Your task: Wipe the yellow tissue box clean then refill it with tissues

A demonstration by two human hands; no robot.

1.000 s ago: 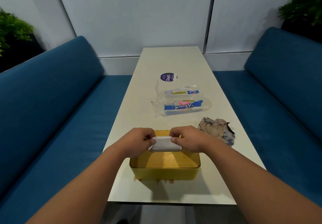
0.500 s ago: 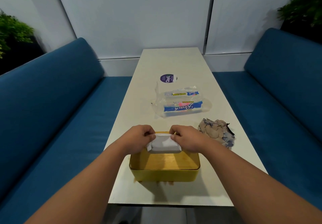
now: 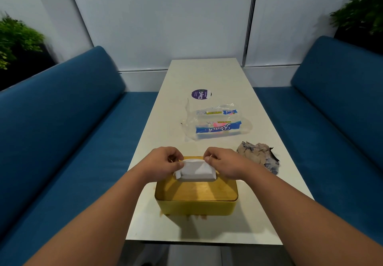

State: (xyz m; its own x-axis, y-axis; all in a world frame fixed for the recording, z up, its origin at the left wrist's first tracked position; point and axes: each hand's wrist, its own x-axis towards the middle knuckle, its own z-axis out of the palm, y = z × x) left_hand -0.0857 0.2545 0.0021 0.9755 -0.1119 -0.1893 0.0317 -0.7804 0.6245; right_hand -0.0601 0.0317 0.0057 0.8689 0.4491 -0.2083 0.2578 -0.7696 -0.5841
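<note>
The yellow tissue box [image 3: 194, 206] stands near the table's front edge, with a wooden lid on top. A white tissue [image 3: 194, 170] pokes up from the lid's far part. My left hand [image 3: 163, 162] pinches the tissue's left end and my right hand [image 3: 222, 164] pinches its right end. Both hands are closed on it, just above the lid.
An emptied clear tissue wrapper [image 3: 215, 123] with blue print lies in the middle of the white table [image 3: 207, 75]. A crumpled cloth [image 3: 258, 158] lies to the right of the box. A purple round sticker [image 3: 201, 94] is farther back. Blue sofas [image 3: 62, 124] flank both sides.
The tissue has come up higher out of the lid between my two hands, and more of it shows. The view has tilted up slightly.
</note>
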